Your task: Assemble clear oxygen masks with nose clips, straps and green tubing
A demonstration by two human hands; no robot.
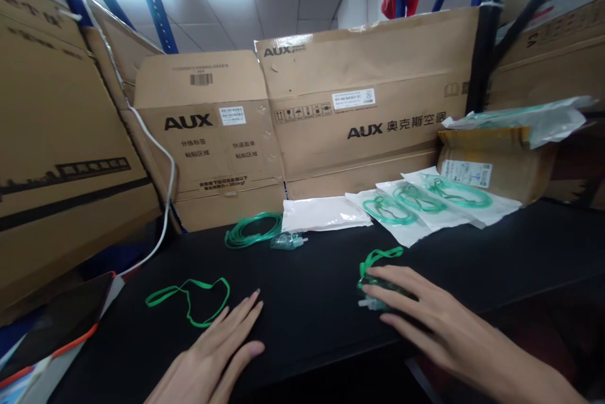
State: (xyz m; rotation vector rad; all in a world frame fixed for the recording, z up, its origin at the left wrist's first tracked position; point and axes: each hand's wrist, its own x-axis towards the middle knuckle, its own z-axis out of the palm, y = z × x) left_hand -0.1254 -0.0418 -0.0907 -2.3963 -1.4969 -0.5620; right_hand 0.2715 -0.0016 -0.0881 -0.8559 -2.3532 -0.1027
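Observation:
My left hand (218, 348) lies flat on the black tabletop (302, 303), fingers stretched out. Just beyond its fingertips is a loose green elastic strap (189, 290). My right hand (420, 309) spreads its fingers over a clear green-tinted mask (375, 303), partly covering it. A green strap (382, 254) extends from the mask's far side. Farther back lie a coil of green tubing (253, 232) and a small clear plastic piece with a white tip (287, 241), beside a white packet (326, 213).
Clear-fronted pouches with green tubing (425, 199) overlap at the back right, near an opened carton (501, 158) with another pouch on top. Cardboard panels (359, 101) stand along the back. At left are a white cable (165, 202) and an orange-edged device (66, 322).

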